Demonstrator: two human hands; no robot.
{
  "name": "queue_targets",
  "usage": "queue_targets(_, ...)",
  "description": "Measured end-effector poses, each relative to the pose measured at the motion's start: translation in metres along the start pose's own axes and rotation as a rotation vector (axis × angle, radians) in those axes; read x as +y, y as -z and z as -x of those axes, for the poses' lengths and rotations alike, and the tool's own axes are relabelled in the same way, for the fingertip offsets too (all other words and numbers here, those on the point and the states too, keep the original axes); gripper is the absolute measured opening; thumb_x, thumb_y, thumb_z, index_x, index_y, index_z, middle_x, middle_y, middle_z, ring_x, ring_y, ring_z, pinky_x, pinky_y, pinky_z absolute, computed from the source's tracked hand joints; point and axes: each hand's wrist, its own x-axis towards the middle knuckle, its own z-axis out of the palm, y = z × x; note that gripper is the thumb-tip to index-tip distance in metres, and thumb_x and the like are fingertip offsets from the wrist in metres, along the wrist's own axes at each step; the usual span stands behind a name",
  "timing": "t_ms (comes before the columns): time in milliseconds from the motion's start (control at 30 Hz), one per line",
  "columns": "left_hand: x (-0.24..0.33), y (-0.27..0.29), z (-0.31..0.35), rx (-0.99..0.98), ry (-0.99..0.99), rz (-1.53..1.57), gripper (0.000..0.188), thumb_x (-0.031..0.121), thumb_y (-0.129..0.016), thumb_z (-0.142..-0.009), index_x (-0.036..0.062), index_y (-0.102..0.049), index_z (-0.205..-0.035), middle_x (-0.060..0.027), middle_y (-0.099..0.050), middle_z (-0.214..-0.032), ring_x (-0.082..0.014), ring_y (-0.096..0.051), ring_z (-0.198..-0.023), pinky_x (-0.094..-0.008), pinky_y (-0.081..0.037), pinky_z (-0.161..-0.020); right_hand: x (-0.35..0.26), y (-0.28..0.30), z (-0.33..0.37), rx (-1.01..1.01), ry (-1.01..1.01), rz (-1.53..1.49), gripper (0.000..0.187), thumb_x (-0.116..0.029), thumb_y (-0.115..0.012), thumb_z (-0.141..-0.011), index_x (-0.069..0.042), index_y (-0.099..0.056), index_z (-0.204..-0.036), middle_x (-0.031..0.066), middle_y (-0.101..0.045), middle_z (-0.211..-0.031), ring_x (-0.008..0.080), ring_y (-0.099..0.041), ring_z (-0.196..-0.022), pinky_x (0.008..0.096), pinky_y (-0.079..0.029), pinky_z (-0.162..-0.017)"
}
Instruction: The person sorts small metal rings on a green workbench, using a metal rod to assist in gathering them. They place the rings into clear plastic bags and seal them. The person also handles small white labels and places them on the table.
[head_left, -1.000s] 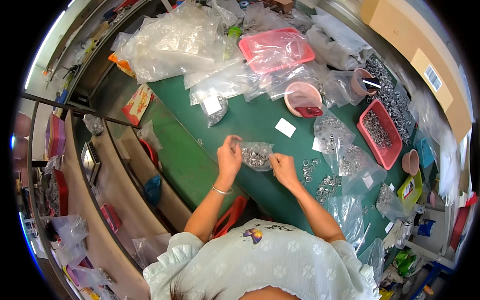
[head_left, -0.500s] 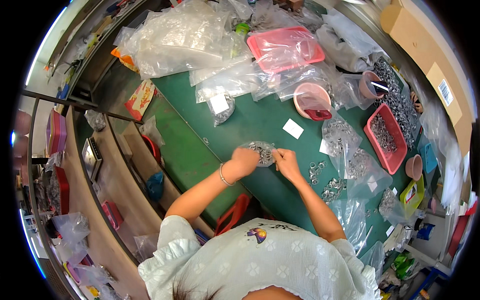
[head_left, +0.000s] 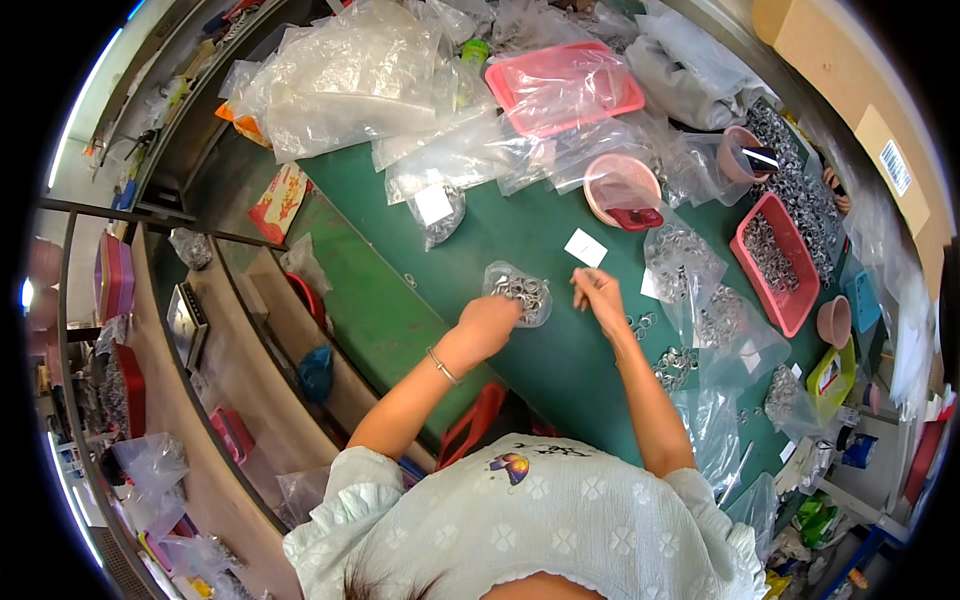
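My left hand (head_left: 488,327) is closed on the near edge of a small clear plastic bag (head_left: 543,316) that lies on the green tabletop. Silver metal rings (head_left: 523,290) fill the bag. Apart from the bag, to its right, is my right hand (head_left: 599,298); its fingers are loosely bent and apart, and I see nothing in them. Just beyond those fingers a white card (head_left: 585,248) rests flat on the table. Loose rings (head_left: 676,367) are strewn to the right of my right forearm.
Filled clear bags (head_left: 722,318) lie at the right, beside a pink tray (head_left: 790,311) of metal parts and a large heap (head_left: 800,180) of them. A pink bowl (head_left: 597,172), another pink tray (head_left: 497,78) and plastic sheeting (head_left: 350,80) occupy the far side. Shelves (head_left: 190,400) run along the left.
My right hand has left the bag and moved right and up, near the white card. The bag now lies spread on the table, with my left hand still at its edge.
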Motion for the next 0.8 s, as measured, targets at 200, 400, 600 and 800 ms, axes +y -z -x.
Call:
queue_targets(200,-0.020,-0.037,-0.036,0.344,-0.003,-0.048,0.028,-0.007,-0.055,-0.065,0.0003,-0.058,-0.092,-0.0142,-0.060,-0.095,-0.0325,-0.061,-0.083,-0.0402,-0.050,-0.066,0.051,0.018,-0.055,0.529,0.429,1.165,0.046,-0.025,-0.068,-0.075,0.000,-0.055,-0.111,0.0129,-0.055,-0.105,0.0283,-0.052,-0.095,0.0365,-0.044,-0.082)
queue_targets(400,-0.012,-0.040,-0.054,0.224,0.161,-0.138,0.012,0.000,-0.062,-0.065,0.0020,-0.061,-0.077,-0.0149,-0.061,-0.089,-0.0278,-0.063,-0.083,-0.0357,-0.052,-0.064,0.057,0.014,-0.068,0.577,0.243,1.252,0.062,-0.029,-0.075,-0.068,-0.004,-0.048,-0.119,0.0088,-0.047,-0.117,0.0279,-0.043,-0.107,0.0391,-0.036,-0.087)
queue_targets(600,-0.022,-0.049,-0.054,0.337,0.134,-0.152,0.007,0.002,-0.059,-0.069,0.0012,-0.061,-0.075,-0.0133,-0.061,-0.083,-0.0310,-0.062,-0.078,-0.0387,-0.051,-0.064,0.046,0.015,-0.075,0.568,0.080,1.313,0.062,-0.034,-0.078,-0.063,-0.006,-0.052,-0.112,0.0088,-0.052,-0.112,0.0265,-0.045,-0.106,0.0398,-0.034,-0.085)
queue_targets(800,-0.008,-0.020,-0.019,0.516,0.149,0.245,0.012,0.007,-0.062,-0.073,-0.0002,-0.062,-0.082,-0.0142,-0.062,-0.082,-0.0296,-0.062,-0.072,-0.0366,-0.051,-0.063,0.042,0.020,-0.085,0.518,-0.102,1.222,0.046,-0.032,-0.079,-0.061,-0.008,-0.060,-0.095,0.0098,-0.058,-0.099,0.0273,-0.049,-0.103,0.0413,-0.035,-0.085)
